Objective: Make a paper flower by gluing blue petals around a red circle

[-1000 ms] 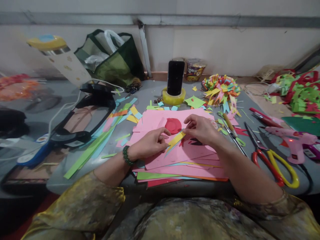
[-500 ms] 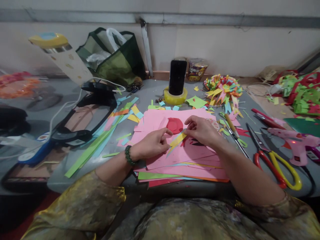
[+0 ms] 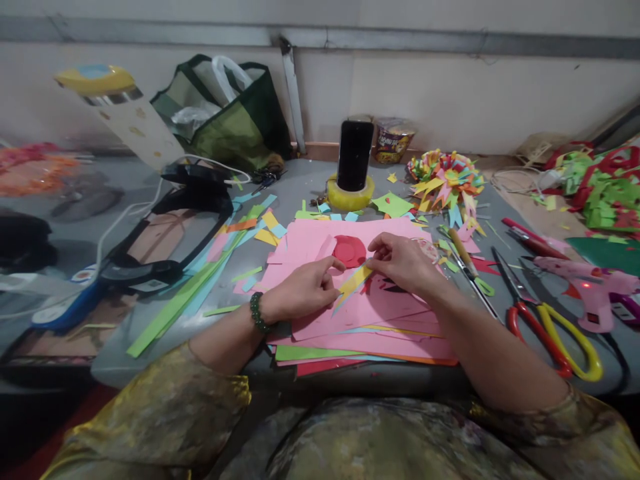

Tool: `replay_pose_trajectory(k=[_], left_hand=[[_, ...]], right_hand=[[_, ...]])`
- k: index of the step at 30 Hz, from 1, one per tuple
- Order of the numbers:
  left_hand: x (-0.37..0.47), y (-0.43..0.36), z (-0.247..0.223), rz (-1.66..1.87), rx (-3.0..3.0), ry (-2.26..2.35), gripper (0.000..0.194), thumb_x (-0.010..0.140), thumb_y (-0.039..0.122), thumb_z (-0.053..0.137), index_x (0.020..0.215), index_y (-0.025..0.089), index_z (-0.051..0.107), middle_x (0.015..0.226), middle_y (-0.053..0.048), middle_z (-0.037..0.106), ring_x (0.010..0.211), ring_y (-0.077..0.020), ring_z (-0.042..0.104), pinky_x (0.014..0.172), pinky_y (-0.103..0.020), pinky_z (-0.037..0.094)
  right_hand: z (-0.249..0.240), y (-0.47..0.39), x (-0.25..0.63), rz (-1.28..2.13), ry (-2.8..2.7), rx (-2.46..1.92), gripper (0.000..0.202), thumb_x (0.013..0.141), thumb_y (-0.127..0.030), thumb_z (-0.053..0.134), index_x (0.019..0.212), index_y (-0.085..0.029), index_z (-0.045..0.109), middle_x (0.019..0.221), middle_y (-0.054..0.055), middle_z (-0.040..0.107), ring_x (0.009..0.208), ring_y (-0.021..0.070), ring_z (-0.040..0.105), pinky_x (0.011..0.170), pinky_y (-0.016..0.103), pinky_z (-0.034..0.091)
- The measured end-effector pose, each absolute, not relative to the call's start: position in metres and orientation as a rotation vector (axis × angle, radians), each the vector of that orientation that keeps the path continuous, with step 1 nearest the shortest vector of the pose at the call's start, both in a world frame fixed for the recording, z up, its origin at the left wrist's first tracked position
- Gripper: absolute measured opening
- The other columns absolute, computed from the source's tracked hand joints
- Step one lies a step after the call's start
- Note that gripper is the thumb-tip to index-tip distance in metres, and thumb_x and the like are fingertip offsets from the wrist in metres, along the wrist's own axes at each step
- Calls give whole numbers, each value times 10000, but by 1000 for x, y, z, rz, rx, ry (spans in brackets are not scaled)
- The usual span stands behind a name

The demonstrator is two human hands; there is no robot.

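Observation:
A yellow paper strip (image 3: 356, 281) with light blue edges slants over the pink paper stack (image 3: 320, 325). The fingers of my right hand (image 3: 400, 261) pinch its upper end. My left hand (image 3: 309, 288), with a green bead bracelet on the wrist, rests on the pink paper at the strip's lower left. Its index finger points toward the red paper disc (image 3: 349, 251), and its thumb is by the strip; whether it grips the strip is unclear. Dark pointed pieces (image 3: 394, 285) lie partly under my right hand.
Scissors (image 3: 533, 300) and a pink glue gun (image 3: 590, 283) lie at the right. Behind the stack a phone (image 3: 355, 157) stands on a yellow tape roll (image 3: 351, 193). Green strips (image 3: 190, 293) and a black frame (image 3: 167, 233) are at the left; a paper flower ball (image 3: 447, 175) is at the back.

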State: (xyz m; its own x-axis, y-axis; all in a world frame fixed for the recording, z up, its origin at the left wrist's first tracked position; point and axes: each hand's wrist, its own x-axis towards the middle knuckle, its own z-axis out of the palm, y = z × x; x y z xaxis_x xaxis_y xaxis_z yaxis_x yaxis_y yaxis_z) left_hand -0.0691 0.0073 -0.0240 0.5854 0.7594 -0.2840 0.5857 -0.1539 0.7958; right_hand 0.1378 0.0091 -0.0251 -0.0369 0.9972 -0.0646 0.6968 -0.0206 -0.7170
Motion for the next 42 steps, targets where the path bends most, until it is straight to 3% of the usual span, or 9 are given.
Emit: replay_pose_trajectory(k=[42], left_hand=[[-68,6,-27,201,2024,1150,480,751,169,486,1227,135,540,601,59,541,560,-134,516,543,-238,359]], right_hand=[[-26,8,137,663,-1903,-1836,180,730,-74,627,844,-212,648,684,-20,655,646,137,610,591,241,425]])
